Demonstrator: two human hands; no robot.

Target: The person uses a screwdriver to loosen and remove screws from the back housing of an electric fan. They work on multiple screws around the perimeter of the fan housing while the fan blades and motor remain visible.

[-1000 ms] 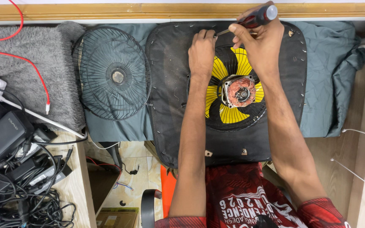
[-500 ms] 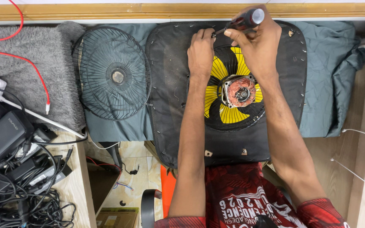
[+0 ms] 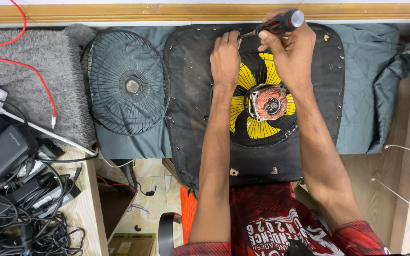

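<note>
A black fan housing [image 3: 188,95] lies flat on a grey-green cloth [image 3: 371,85], with yellow blades [image 3: 243,106] and a copper-wound motor [image 3: 270,103] showing in its round opening. My right hand [image 3: 288,45] grips a screwdriver [image 3: 281,22] with a red and black handle, its tip pointing left at the housing's upper edge. My left hand [image 3: 225,57] rests on the housing just beside the tip, fingers bent against the spot. Both forearms reach across the fan from the near side.
A detached black wire fan guard [image 3: 126,83] lies left of the housing. A grey fuzzy mat [image 3: 24,80] with red wires is further left. Black adapters and tangled cables [image 3: 15,189] crowd the lower left. White cables run along the right edge.
The screwdriver handle has tilted a little lower and more to the right. My left hand stays at the housing's upper edge.
</note>
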